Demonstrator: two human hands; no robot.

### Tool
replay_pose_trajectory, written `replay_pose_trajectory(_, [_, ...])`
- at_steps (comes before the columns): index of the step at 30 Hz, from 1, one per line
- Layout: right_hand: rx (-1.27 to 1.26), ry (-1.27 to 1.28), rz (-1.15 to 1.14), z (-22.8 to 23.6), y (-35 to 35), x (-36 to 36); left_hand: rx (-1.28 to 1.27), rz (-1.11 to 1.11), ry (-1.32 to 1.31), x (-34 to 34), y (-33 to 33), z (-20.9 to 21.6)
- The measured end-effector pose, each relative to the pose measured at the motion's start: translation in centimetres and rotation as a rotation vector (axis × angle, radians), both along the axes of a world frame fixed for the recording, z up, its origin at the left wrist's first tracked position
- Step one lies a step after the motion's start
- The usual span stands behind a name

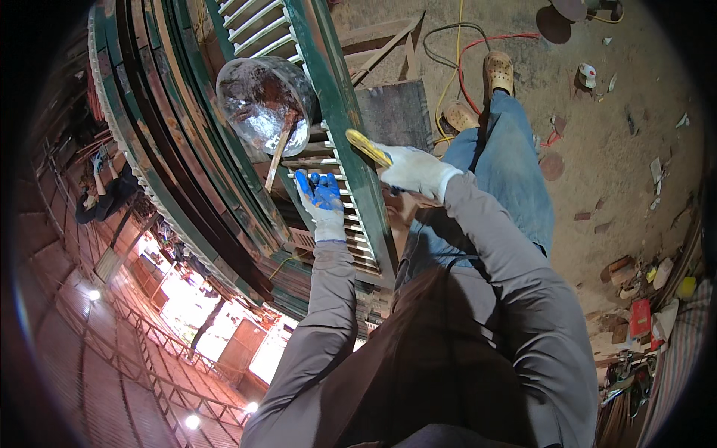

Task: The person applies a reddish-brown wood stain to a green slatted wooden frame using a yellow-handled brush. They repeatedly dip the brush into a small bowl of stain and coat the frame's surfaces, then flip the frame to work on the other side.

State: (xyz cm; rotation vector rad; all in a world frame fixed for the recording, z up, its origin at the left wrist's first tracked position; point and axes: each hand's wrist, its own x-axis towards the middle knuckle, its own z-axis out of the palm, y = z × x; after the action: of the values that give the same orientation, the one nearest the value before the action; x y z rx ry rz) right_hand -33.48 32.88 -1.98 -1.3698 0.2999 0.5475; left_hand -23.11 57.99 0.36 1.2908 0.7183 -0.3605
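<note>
A green-framed louvred shutter (357, 160) with pale slats lies in front of me. On it rests a silvery round bowl (246, 93), with brown paste inside and a wooden stick (279, 153) leaning out over its rim. My left hand (323, 205), in a white glove with a blue palm, is palm up above the slats just below the bowl; its fingers are apart and nothing lies in it. In a white glove, my right hand (418, 173) is closed round a long yellow tool (367, 148) with a rounded end, above the shutter's right-hand rail. The tool's kind is unclear.
Long green and brown boards (168, 112) are stacked at the left. Yellow and red cables (461, 67) cross the floor near my clogs (499, 71). Scraps and a red box (640, 319) lie at the right. Another person (108, 190) is at the far left.
</note>
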Motion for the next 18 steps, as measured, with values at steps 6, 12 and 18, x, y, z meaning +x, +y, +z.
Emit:
replay_pose_trajectory(6, [0.002,0.103,-0.098,1.5,-1.6,3.2,-0.043,-0.001,0.01,0.2,-0.2,0.1])
replay_pose_trajectory(12, [0.075,0.082,-0.262,-0.7,2.8,1.7,-0.033,-0.042,-0.008,0.0,0.2,0.0])
replay_pose_trajectory(18, [0.211,0.121,-0.324,0.2,1.3,2.8,0.062,0.087,0.008,-0.3,-2.4,1.0])
